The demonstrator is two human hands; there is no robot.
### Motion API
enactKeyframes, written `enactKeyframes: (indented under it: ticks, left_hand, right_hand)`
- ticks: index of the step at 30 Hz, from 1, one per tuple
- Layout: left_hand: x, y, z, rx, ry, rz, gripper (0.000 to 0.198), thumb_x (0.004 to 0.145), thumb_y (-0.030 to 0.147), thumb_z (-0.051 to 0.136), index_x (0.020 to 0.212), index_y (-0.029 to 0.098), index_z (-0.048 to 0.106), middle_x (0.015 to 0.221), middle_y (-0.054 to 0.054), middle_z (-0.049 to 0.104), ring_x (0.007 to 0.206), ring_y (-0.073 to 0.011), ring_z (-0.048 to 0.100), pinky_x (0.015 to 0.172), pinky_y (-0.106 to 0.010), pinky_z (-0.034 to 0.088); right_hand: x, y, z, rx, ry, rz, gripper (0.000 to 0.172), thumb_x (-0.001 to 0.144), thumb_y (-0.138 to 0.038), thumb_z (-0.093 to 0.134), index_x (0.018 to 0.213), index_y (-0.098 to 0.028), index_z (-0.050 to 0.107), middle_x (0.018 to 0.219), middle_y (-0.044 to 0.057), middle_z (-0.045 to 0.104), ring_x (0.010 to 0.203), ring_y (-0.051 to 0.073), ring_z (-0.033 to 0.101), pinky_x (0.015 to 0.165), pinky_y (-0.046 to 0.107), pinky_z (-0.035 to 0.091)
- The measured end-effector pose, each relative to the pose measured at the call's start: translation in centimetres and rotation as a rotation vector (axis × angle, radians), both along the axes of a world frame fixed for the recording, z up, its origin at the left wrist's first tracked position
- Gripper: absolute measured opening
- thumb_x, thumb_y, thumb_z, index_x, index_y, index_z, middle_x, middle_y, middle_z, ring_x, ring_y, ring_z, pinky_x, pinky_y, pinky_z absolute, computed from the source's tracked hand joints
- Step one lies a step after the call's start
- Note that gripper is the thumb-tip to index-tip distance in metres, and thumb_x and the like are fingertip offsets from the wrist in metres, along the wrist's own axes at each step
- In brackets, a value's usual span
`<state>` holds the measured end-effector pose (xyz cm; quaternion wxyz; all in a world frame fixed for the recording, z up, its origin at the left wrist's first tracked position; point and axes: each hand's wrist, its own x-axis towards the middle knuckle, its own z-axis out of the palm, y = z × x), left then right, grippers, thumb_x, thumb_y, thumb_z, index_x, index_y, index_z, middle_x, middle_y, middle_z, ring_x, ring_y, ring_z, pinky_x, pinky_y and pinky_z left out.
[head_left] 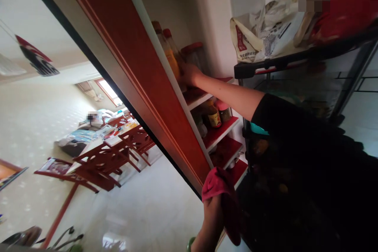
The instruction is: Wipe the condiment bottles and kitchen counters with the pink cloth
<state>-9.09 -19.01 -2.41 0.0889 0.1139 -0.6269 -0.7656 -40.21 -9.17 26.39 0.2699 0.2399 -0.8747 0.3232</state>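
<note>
My left hand (213, 208), a green bangle at its wrist, is closed round a dark red cloth (217, 183). The cloth lies against the lower part of the reddish-brown door frame, and a fold hangs down beside the hand. Higher up, my right hand (190, 75) reaches into a shelf recess, its fingers curled at the lower body of a red-capped bottle (174, 45). Shadow and the bottle hide most of those fingers. Next to this bottle stands one with orange contents (171, 61). A clear jar with a red lid (193, 51) is behind the hand.
Below are red-topped shelves (220, 132) with a labelled jar (214, 116) and other small jars. The wooden door frame (141, 75) runs diagonally through the view. To the right, a black rack (277, 61) carries plastic bags (265, 27). Beyond the doorway are chairs and a long table (91, 147).
</note>
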Motion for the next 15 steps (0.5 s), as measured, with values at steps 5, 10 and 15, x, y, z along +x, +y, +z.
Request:
enactKeyframes:
  ticks: [5,10,15]
  left_hand:
    - [-1.0,-0.9,-1.2,-0.054,-0.003,-0.084,0.042,0.066,0.059,0.088,0.073,0.020,0.074,0.067,-0.005,0.068,0.070,-0.0247,0.067,0.067,-0.034,0.057]
    - [-1.4,-0.5,-0.7,-0.064,0.057,-0.134,0.040,0.073,0.057,0.084,0.078,0.019,0.074,0.071,-0.005,0.070,0.066,-0.0220,0.065,0.063,-0.033,0.055]
    - [-1.5,-0.8,-0.9,-0.073,0.036,-0.156,0.034,0.074,0.054,0.081,0.077,0.021,0.073,0.077,-0.007,0.073,0.077,-0.0272,0.071,0.070,-0.037,0.059]
  right_hand:
    - [0.1,-0.1,0.4,0.009,-0.011,-0.026,0.071,0.090,-0.051,0.083,0.137,-0.004,0.060,0.139,0.014,0.070,0.124,0.023,0.065,0.105,0.030,0.047]
    - [-0.2,-0.8,0.1,0.032,-0.020,-0.031,0.057,0.096,-0.044,0.078,0.136,-0.006,0.064,0.144,0.012,0.069,0.133,0.022,0.064,0.113,0.030,0.046]
    - [-3.5,-1.5,0.1,0.082,0.247,-0.008,0.054,0.104,-0.034,0.042,0.135,0.009,0.054,0.147,0.016,0.063,0.141,0.025,0.059,0.118,0.038,0.044]
